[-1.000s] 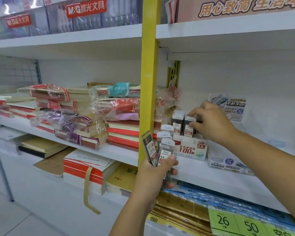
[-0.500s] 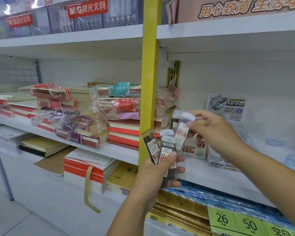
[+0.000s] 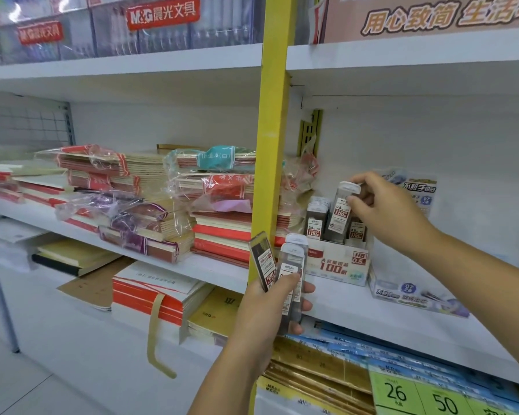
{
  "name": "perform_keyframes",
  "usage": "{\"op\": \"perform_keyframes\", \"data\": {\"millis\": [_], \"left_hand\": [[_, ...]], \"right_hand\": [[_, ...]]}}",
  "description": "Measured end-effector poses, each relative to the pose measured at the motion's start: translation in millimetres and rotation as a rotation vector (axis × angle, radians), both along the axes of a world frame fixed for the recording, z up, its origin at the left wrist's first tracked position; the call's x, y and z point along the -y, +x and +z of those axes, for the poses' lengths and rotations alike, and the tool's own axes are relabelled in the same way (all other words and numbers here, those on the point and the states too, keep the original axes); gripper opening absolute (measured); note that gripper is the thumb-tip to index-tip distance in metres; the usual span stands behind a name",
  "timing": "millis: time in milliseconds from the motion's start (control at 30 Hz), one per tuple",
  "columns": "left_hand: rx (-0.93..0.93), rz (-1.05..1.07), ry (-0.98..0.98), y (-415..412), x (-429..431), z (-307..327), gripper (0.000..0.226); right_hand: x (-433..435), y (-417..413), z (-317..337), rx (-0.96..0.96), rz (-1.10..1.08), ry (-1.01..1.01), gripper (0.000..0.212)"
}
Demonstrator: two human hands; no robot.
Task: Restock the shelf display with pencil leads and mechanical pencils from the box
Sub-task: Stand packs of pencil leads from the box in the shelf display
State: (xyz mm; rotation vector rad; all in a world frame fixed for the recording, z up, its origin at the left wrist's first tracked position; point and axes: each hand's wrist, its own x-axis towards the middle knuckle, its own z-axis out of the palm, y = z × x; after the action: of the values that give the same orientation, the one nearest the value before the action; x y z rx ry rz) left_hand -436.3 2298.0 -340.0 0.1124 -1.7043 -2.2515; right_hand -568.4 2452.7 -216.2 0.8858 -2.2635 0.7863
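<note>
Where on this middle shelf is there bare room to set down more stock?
Bare shelf runs along the front edge, before the lead display box and the clear tray, widening to the right of the tray. Left of the yellow post, notebook stacks crowd the board.

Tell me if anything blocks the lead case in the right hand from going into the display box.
Nothing visible does. The right hand pinches the lead case by its cap, tilted, with its lower end between the standing cases on either side in the display box. Whether the slot beneath is free cannot be seen.
</note>
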Motion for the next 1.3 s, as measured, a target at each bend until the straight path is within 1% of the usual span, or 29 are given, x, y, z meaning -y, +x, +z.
{"op": "perform_keyframes", "data": {"millis": [133,333,400,467,600,667,733,767,833,900,967,1067,1167,1233,1300], "left_hand": [[-0.013,-0.006,-0.027,-1,0,0,0.019],[-0.035,-0.016,-0.036,0,-2,-1,0.02],[-0.039,-0.016,-0.024,-1,-2,0,0.02],[-0.044,-0.016,-0.016,-2,-2,0,0.022],[-0.067,-0.029,-0.027,-2,-2,1,0.026],[-0.08,-0.033,-0.049,0,-3,2,0.026],[-0.085,-0.047,-0.068,1,-5,3,0.027],[-0.087,-0.059,-0.076,2,-7,4,0.027],[-0.089,-0.086,-0.094,4,-10,5,0.022],[-0.095,-0.116,-0.114,6,-15,7,0.014],[-0.101,-0.145,-0.116,8,-18,7,0.015],[-0.095,-0.184,-0.088,7,-23,5,0.031],[-0.095,-0.226,-0.062,5,-25,2,0.041],[-0.112,-0.223,-0.06,2,-25,2,0.041],[-0.117,-0.18,-0.063,-2,-23,2,0.041]], "right_hand": [[5,-3,-2,-0.005,0.015,-0.001,0.027],[-2,-8,-5,0.009,0.023,0.008,0.024],[-2,-9,-10,0.011,0.033,0.058,0.021],[-1,-12,-14,-0.022,-0.01,0.133,0.017],[-4,-15,-17,-0.071,-0.151,0.213,0.028],[-6,-9,-19,-0.124,-0.162,0.217,0.035],[-8,8,-24,-0.105,-0.088,0.091,0.034],[-10,18,-28,-0.036,-0.004,-0.008,0.031],[-12,43,-40,0.194,0.198,-0.159,0.025],[-14,61,-51,0.42,0.323,-0.185,0.027],[-12,67,-59,0.54,0.382,-0.22,0.029],[-16,68,-60,0.603,0.385,-0.362,0.023],[-26,64,-54,0.662,0.376,-0.443,0.024],[-34,55,-42,0.612,0.315,-0.47,0.017],[-40,43,-26,0.481,0.265,-0.534,0.011]]}}
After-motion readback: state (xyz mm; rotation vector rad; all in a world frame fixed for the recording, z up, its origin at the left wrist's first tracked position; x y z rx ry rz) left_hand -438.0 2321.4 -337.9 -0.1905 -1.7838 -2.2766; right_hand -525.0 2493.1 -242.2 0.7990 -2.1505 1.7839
